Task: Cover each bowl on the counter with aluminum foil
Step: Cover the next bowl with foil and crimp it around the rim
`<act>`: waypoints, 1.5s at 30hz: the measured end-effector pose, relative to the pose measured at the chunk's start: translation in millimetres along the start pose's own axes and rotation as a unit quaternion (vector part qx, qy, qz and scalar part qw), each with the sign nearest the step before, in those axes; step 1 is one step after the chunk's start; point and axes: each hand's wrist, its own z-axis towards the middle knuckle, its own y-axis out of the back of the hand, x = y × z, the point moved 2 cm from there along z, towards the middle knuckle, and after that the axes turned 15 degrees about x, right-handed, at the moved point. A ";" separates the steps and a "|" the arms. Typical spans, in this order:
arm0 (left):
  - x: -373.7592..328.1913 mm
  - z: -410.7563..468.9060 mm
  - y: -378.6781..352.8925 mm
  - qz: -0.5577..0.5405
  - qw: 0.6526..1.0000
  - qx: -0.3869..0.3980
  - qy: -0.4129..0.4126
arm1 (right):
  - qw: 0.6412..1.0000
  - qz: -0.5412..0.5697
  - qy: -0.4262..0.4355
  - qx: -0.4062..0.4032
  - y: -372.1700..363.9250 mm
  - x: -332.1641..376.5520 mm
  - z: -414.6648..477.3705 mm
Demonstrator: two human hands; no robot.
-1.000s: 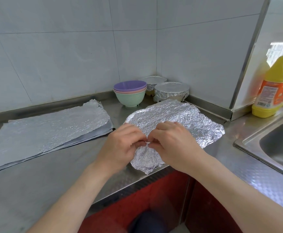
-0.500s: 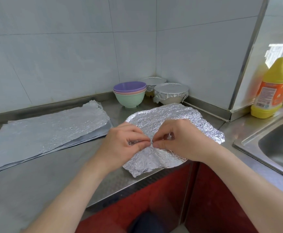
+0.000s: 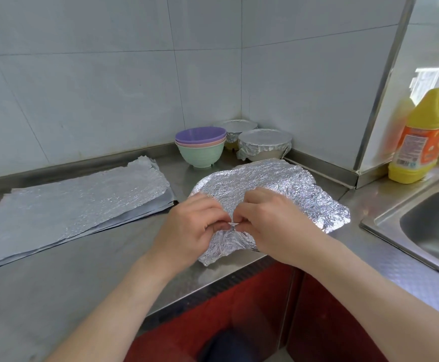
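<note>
A crinkled foil sheet (image 3: 286, 189) drapes over something near the counter's front edge; what lies beneath it is hidden. My left hand (image 3: 192, 228) and my right hand (image 3: 273, 220) meet at its near side, and both pinch the same fold of foil between thumb and fingers. A stack of three uncovered bowls (image 3: 200, 146), purple over pink over green, stands at the back. Behind it are two foil-covered bowls, one in the corner (image 3: 236, 128) and one to its right (image 3: 264, 143).
A pile of flat foil sheets (image 3: 69, 207) lies on the steel counter (image 3: 56, 278) to the left. A yellow detergent bottle (image 3: 422, 137) stands at the right, beside a steel sink (image 3: 432, 228). Tiled walls close the corner behind the bowls.
Both hands stay together at the sheet's near side, working the fold between the fingers. The foil's near edge has bunched up a little. The view has shifted slightly.
</note>
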 end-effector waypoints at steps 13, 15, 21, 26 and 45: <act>13.2 -6.4 29.0 -0.074 0.992 0.030 0.094 | 0.973 0.215 -0.068 0.048 18.2 -4.6 -3.9; 4.7 -2.7 25.0 -0.085 0.992 0.042 0.088 | 0.972 0.214 -0.074 0.063 16.6 -5.4 -4.1; 4.8 -2.4 17.2 -0.085 0.993 0.065 0.056 | 0.980 0.177 -0.044 0.075 14.4 0.4 -1.6; 5.6 -1.1 16.3 -0.066 0.995 0.061 0.046 | 0.992 0.103 -0.020 0.064 7.6 3.0 0.8; 15.5 -6.8 31.8 -0.041 0.994 0.046 0.093 | 0.982 0.156 -0.062 0.091 22.2 -2.5 -9.0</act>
